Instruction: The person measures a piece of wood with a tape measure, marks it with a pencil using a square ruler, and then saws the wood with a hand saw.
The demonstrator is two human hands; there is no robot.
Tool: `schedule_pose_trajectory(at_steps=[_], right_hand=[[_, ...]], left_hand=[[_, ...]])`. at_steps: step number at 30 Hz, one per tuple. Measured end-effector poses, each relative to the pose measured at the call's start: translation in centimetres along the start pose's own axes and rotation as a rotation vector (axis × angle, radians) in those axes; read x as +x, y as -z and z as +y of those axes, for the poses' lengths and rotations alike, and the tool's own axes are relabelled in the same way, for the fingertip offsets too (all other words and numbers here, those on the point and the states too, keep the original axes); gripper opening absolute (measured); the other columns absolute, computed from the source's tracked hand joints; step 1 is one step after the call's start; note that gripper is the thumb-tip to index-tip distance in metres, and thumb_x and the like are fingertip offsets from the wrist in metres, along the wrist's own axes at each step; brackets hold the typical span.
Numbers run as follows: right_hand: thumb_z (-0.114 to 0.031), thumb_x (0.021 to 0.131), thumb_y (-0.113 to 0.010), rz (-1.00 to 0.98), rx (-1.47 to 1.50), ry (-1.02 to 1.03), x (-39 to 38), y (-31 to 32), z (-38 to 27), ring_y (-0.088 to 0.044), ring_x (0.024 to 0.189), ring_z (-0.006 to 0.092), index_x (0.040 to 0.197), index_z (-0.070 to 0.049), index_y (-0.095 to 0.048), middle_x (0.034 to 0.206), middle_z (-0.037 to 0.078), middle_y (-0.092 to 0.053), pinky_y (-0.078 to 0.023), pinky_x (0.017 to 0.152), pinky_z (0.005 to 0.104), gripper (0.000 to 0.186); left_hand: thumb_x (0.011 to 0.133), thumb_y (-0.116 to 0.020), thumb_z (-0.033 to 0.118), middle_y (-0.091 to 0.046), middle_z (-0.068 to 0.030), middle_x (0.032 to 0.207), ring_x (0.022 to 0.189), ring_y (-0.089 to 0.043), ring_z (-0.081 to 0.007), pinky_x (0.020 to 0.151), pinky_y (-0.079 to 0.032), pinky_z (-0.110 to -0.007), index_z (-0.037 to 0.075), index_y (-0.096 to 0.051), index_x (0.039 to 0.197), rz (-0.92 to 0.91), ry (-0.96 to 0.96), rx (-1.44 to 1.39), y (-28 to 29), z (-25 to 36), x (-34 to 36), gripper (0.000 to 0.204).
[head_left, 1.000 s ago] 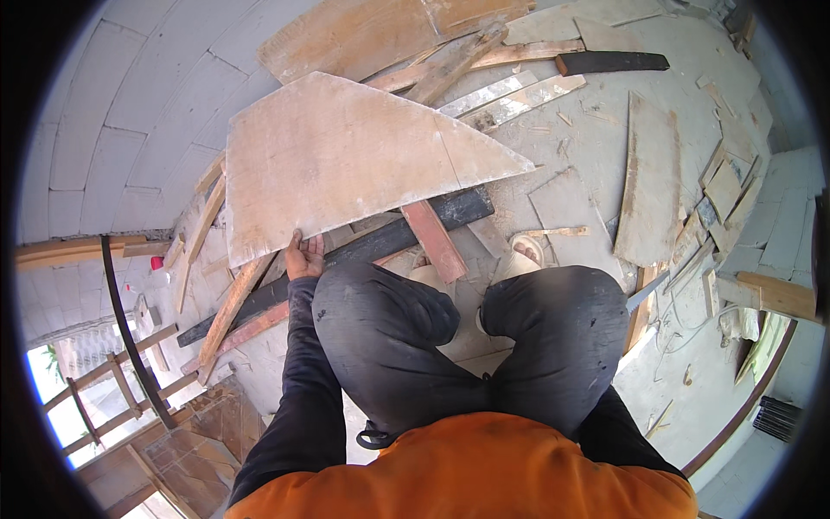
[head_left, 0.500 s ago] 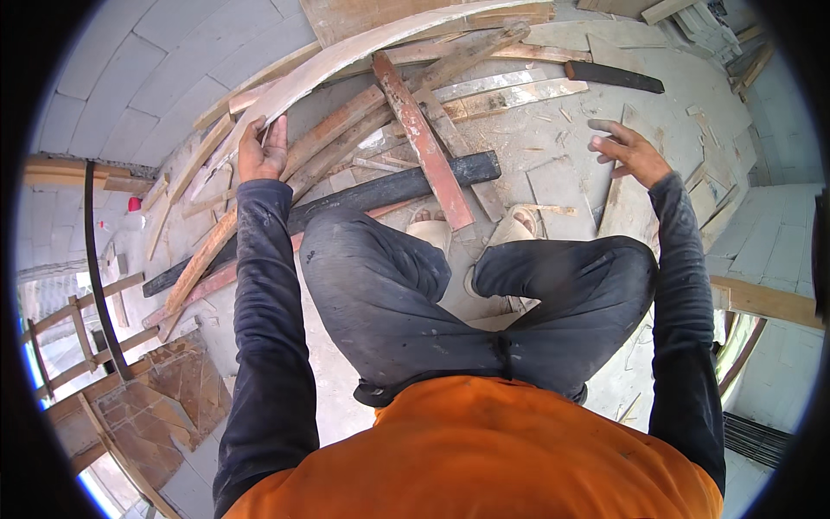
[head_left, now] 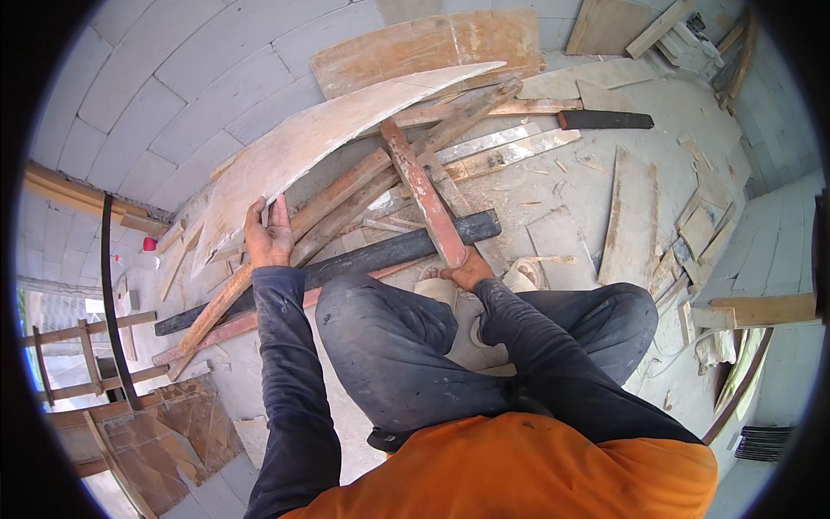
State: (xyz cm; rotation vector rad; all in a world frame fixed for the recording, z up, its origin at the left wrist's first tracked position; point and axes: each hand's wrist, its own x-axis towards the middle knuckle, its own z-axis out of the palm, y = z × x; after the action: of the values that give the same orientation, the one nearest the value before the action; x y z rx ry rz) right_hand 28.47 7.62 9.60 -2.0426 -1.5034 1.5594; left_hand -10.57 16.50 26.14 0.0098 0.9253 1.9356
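My left hand (head_left: 270, 237) is closed on the lower edge of a long, pale plywood sheet (head_left: 303, 143), fingers on one side and thumb on the other. The sheet is tilted up over the pile of timber. Between my feet, my right hand (head_left: 469, 271) grips the near end of a red-painted timber batten (head_left: 425, 195), with its fingers partly hidden beneath. The batten lies across a dark, blackened beam (head_left: 372, 248) and other lengths of wood.
Rough planks (head_left: 341, 195) fan out under the sheet. A brown board (head_left: 497, 39) leans on the grey block wall (head_left: 207, 69). Further right lie a black-coated timber piece (head_left: 605, 120) and a flat plank (head_left: 628, 221). Wooden framing (head_left: 91, 346) stands at the left.
My right hand has come down and left from the air to grasp the red batten's near end. The plywood sheet has tipped, showing more of its face, with my left hand still at its edge.
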Motion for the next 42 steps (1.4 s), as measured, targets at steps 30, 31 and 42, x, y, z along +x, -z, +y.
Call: schedule_pose_trajectory(at_steps=[30, 31, 42], right_hand=[[-0.015, 0.088, -0.071, 0.355, -0.183, 0.359, -3.9, -3.7, -4.0, -0.051, 0.127, 0.0462, 0.157, 0.0, -0.029, 0.136, 0.025, -0.045, -0.051, 0.102, 0.0528, 0.082], [-0.015, 0.088, -0.071, 0.336, -0.169, 0.352, -4.1, -3.4, -4.1, -0.051, 0.127, 0.0459, 0.157, -0.001, -0.028, 0.137, 0.025, -0.045, -0.051, 0.102, 0.0528, 0.082], [-0.067, 0.095, -0.06, 0.151, -0.319, 0.08, -3.6, -0.3, -0.5, -0.051, 0.136, 0.0473, 0.16, -0.002, -0.035, 0.149, 0.029, -0.05, -0.046, 0.113, 0.0513, 0.096]], left_hand=[[0.096, -0.068, 0.004, -0.064, -0.0147, 0.117, 0.113, -0.064, -0.0286, 0.109, -0.058, -0.043, -0.005, -0.063, 0.106, 0.066, -0.026, 0.005, 8.8, -2.0, 2.0, 0.014], [0.096, -0.068, 0.004, -0.064, -0.0148, 0.117, 0.113, -0.065, -0.0288, 0.109, -0.058, -0.044, -0.005, -0.063, 0.106, 0.068, -0.017, 0.003, 9.1, -2.3, 2.0, 0.015], [0.1, -0.063, 0.007, -0.072, -0.0173, 0.111, 0.105, -0.072, -0.0281, 0.101, -0.062, -0.04, -0.006, -0.063, 0.106, 0.068, 0.154, 0.101, 19.7, -7.3, 0.9, 0.015]])
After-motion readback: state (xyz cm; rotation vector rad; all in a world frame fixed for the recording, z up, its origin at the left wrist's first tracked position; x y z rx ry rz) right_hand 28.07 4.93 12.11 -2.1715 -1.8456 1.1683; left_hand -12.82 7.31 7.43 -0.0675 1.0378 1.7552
